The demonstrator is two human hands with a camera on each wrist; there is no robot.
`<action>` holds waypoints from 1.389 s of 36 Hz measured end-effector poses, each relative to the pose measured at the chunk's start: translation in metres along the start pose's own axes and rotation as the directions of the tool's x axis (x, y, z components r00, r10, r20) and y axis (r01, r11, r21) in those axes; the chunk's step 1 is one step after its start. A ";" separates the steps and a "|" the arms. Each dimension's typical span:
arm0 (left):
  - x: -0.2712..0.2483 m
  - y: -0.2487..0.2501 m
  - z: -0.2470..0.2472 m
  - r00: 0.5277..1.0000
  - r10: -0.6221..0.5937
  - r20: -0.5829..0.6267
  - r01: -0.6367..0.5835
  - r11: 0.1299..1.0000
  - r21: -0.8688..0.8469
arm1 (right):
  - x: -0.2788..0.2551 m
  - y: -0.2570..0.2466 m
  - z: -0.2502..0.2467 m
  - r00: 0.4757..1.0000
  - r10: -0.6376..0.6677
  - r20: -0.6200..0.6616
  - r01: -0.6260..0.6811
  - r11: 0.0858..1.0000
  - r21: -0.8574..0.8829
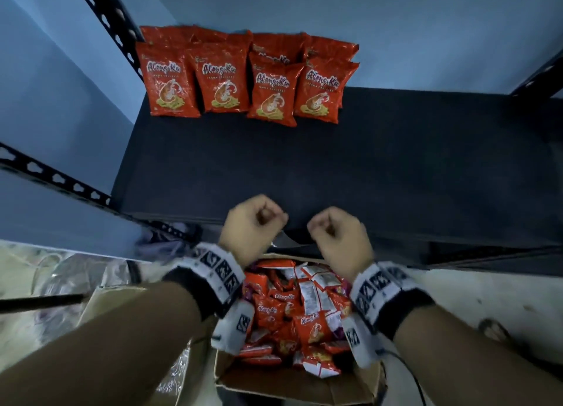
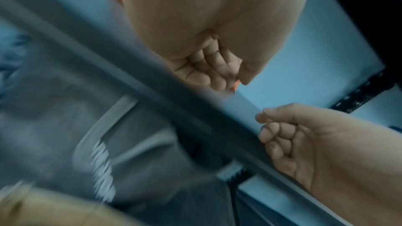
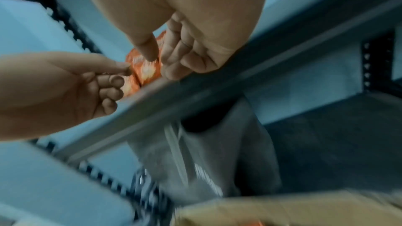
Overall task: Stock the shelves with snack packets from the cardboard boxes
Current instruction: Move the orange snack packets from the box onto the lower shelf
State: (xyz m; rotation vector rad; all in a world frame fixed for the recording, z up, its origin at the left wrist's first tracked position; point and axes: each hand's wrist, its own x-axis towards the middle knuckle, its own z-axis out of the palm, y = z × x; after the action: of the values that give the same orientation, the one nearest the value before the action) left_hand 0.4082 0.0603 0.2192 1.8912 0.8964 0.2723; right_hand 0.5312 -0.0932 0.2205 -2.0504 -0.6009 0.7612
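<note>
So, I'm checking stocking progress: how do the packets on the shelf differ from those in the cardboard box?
The shelf packets stand upright in neat rows, fronts forward; the box packets lie jumbled, some showing white backs. Shelf packets look larger. Both are red-orange with the same logo.

The head camera looks steeply down from above onto the dark shelf (image 1: pixel 335 168) and the open cardboard box (image 1: pixel 292 387) below. Each wrist camera, very close, looks up past its own palm. All views share both hands and the shelf's front edge.
</note>
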 end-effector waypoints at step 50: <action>-0.053 -0.264 0.117 0.929 -0.329 0.170 0.138 0.733 0.666 | -0.006 0.268 0.105 0.927 0.373 0.025 -0.291 0.763 -0.578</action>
State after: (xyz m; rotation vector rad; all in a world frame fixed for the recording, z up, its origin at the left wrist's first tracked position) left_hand 0.3114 0.0065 -0.0525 2.3261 1.1111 -0.5294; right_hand 0.4899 -0.1810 -0.0502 -2.7262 -0.5925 1.0318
